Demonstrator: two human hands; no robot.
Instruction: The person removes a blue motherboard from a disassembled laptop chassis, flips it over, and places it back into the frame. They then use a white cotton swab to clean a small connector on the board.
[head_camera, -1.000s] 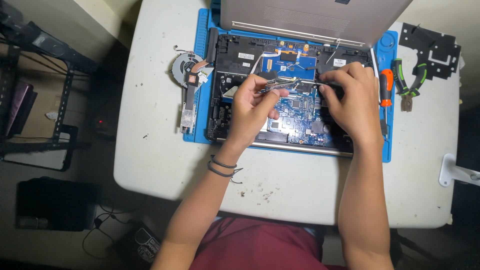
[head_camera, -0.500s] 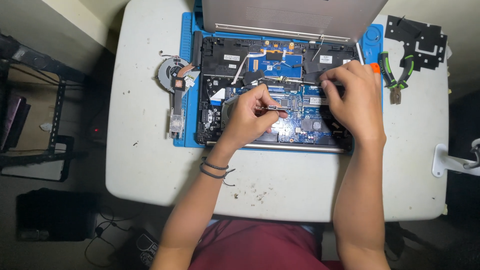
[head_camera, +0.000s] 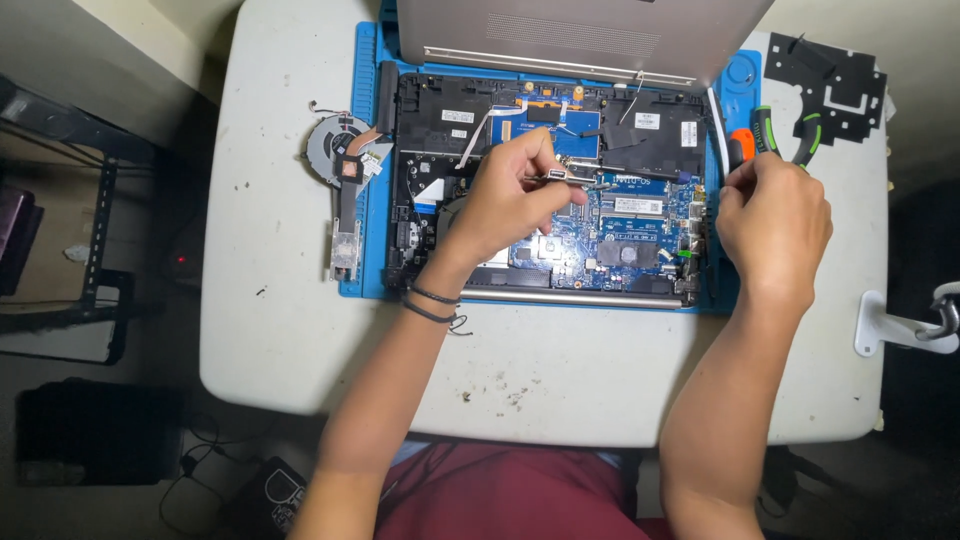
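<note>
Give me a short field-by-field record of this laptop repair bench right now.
Left hand: pinches a small thin metal part above the blue circuit board
Right hand: on the orange-handled screwdriver at the mat's right edge
Opened laptop base: lies on the blue work mat
Removed round cooling fan: left of the laptop
</note>
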